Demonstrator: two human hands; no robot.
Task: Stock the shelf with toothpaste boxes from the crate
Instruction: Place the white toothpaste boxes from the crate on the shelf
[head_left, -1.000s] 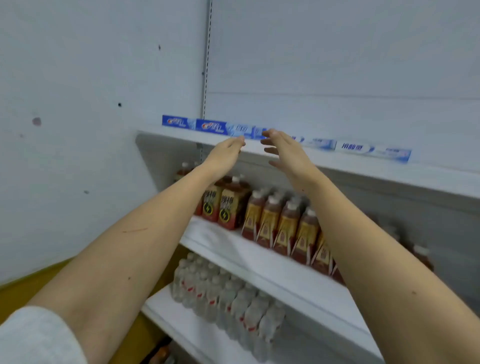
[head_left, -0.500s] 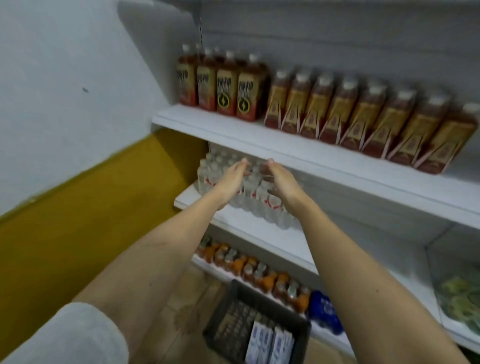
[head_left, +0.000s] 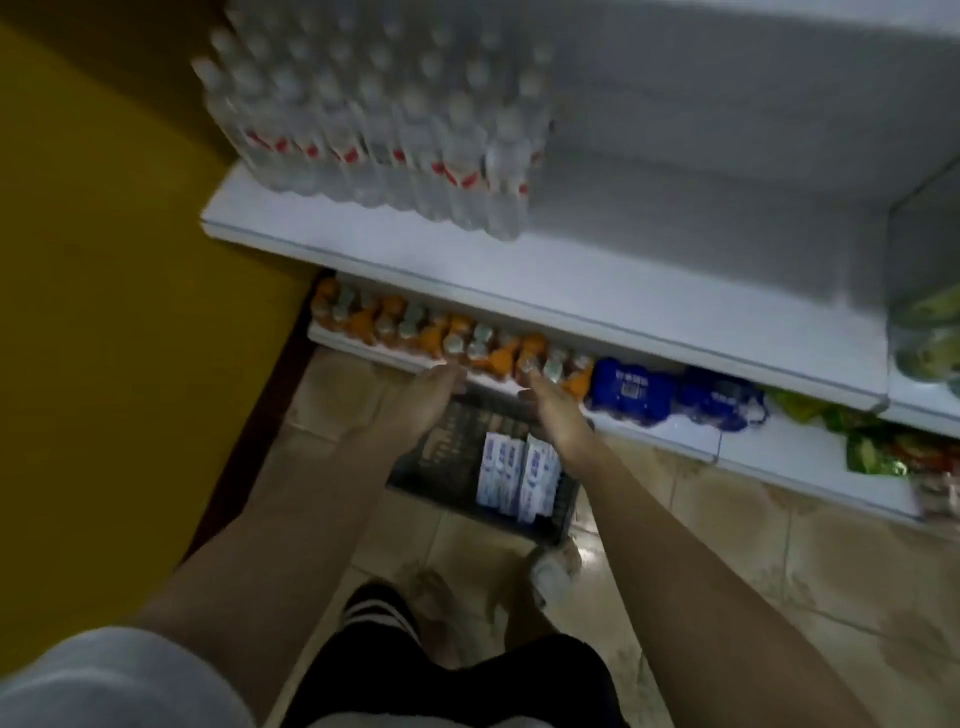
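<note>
My left hand (head_left: 427, 402) and right hand (head_left: 557, 410) reach down side by side with a gap between them, fingers stretched out fairly straight, palms turned toward each other, neither holding anything. Below and between them sits the dark plastic crate with lattice walls (head_left: 431, 467) on the floor. Inside it, just under my right wrist, stand the white-and-blue cardboard toothpaste boxes (head_left: 519, 475), long flat rectangles packed upright against the crate's right side; the part of the crate under my left hand shows only its gridded bottom.

Just beyond my fingertips runs a row of orange drink bottles with pale round caps (head_left: 447, 332) on the lowest white shelf. Right of my right hand lie glossy blue shrink-wrapped packs (head_left: 631, 389), and further right crinkled green packets (head_left: 872, 452). Above my hands juts a smooth white metal shelf board (head_left: 571, 291) carrying a block of clear plastic water bottles with red-and-white labels (head_left: 379, 130), blurred. Under my arms the floor is shiny beige tile (head_left: 779, 545); to my left stands a mustard-yellow wall (head_left: 104, 312).
</note>
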